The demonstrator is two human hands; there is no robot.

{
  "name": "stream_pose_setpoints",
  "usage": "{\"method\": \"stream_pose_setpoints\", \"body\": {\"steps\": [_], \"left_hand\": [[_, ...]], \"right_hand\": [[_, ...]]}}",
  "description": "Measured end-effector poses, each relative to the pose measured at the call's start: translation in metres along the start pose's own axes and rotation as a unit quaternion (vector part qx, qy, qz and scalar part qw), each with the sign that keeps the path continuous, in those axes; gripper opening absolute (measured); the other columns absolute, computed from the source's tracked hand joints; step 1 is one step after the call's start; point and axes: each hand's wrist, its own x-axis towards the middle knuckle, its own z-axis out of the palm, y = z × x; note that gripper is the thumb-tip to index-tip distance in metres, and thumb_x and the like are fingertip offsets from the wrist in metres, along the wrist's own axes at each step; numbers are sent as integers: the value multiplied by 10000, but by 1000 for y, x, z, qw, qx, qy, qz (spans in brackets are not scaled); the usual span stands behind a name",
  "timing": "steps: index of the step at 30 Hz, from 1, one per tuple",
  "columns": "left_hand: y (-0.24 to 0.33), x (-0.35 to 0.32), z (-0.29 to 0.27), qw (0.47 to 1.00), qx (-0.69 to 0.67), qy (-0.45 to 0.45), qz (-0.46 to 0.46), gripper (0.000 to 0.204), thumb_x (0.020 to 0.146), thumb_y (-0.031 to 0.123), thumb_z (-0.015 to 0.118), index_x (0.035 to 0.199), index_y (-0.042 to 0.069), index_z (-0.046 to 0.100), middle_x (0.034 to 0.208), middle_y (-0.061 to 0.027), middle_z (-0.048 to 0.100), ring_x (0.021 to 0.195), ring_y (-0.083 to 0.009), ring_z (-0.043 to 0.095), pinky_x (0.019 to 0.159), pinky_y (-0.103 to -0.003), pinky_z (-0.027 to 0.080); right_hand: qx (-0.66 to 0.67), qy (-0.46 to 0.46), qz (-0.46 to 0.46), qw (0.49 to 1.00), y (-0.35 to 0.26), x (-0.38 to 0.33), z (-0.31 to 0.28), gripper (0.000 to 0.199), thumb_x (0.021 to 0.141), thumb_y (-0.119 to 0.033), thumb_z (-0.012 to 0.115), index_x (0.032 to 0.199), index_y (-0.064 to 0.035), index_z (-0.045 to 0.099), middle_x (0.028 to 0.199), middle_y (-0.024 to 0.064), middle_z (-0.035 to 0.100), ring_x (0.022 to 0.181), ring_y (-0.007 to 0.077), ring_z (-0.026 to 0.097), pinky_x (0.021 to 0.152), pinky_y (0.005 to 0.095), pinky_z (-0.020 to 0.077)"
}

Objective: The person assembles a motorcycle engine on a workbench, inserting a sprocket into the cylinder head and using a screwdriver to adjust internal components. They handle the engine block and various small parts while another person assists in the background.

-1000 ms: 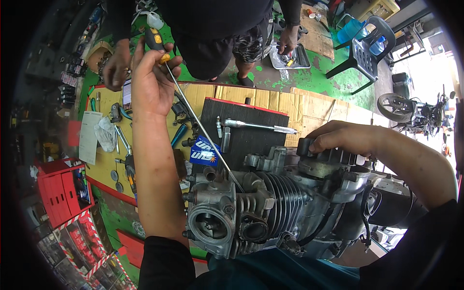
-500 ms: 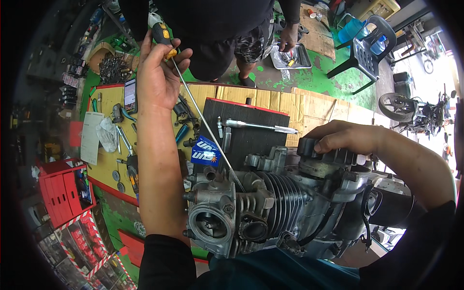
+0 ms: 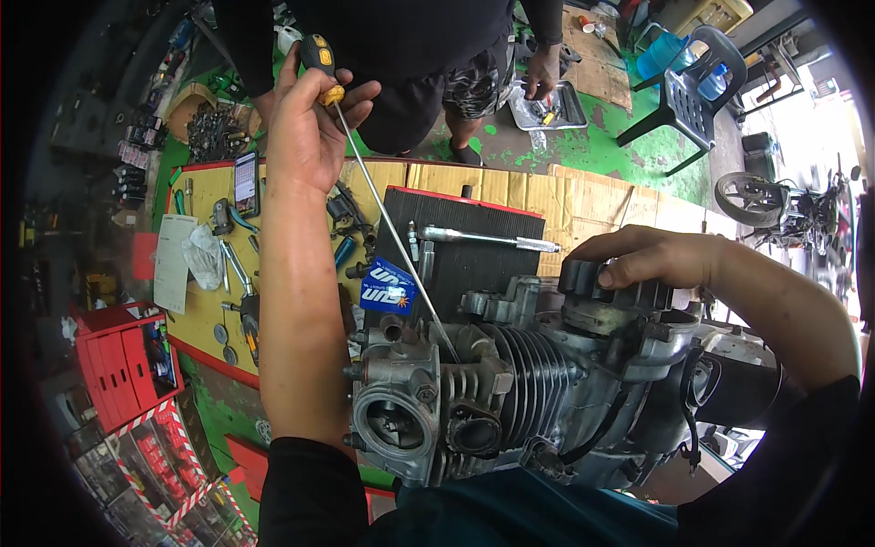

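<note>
My left hand (image 3: 314, 118) is raised at the upper left, fingers curled round a long screwdriver (image 3: 319, 56) with a black and yellow handle. Its thin shaft slants down to the right, and the tip goes into an opening in the top of the engine's cylinder head (image 3: 415, 365); the tip itself is hidden. The grey engine (image 3: 538, 374) lies in front of me with its cooling fins near the middle. On its right part, my right hand (image 3: 643, 255) grips a dark notched wheel (image 3: 583, 278), thumb on the near side.
Behind the engine, a ratchet wrench (image 3: 483, 238), a spark plug (image 3: 413, 239) and a blue sticker (image 3: 389, 285) lie on a black ribbed mat (image 3: 456, 210). Phone (image 3: 246, 182), rag (image 3: 202, 255) and tools are at left. A person (image 3: 401, 55) stands across the table. A chair (image 3: 693, 100) is beyond.
My left hand and the screwdriver handle have shifted slightly right, so the shaft stands a little steeper. My right hand has stayed on the notched wheel, its thumb moved slightly right.
</note>
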Motion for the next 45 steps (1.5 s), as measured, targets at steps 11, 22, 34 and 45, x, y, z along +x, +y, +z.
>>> {"method": "stream_pose_setpoints", "body": {"steps": [11, 22, 34, 45], "left_hand": [[-9, 12, 11, 1000, 7, -11, -22, 799, 944, 43, 572, 1669, 157, 257, 1070, -135, 618, 922, -346, 782, 715, -363, 689], [-7, 13, 14, 999, 2, -18, -26, 813, 943, 21, 559, 1675, 150, 228, 1103, -157, 624, 886, -353, 791, 679, -357, 700], [-10, 17, 25, 999, 4, -36, -19, 752, 939, 11, 550, 1646, 122, 316, 1090, -143, 615, 865, -342, 793, 684, -355, 704], [-12, 15, 32, 999, -3, -37, 2, 671, 986, 56, 590, 1613, 123, 358, 1033, -124, 610, 867, -352, 797, 703, -364, 709]], "right_hand": [[39, -43, -56, 997, 13, 5, -6, 869, 833, -330, 743, 1591, 17, 499, 1525, 198, 607, 1365, 305, 575, 1184, 408, 406], [-93, -72, 83, 990, -18, 3, -8, 923, 970, -387, 731, 1697, -22, 297, 1607, 200, 515, 1443, 270, 503, 1222, 376, 365], [39, -78, 40, 995, 0, 1, -5, 940, 919, -343, 801, 1675, -7, 353, 1608, 198, 521, 1489, 281, 466, 1242, 396, 334], [2, -50, 14, 999, 4, -3, -7, 959, 835, -326, 817, 1663, -52, 418, 1651, 211, 473, 1502, 324, 455, 1255, 427, 316]]}}
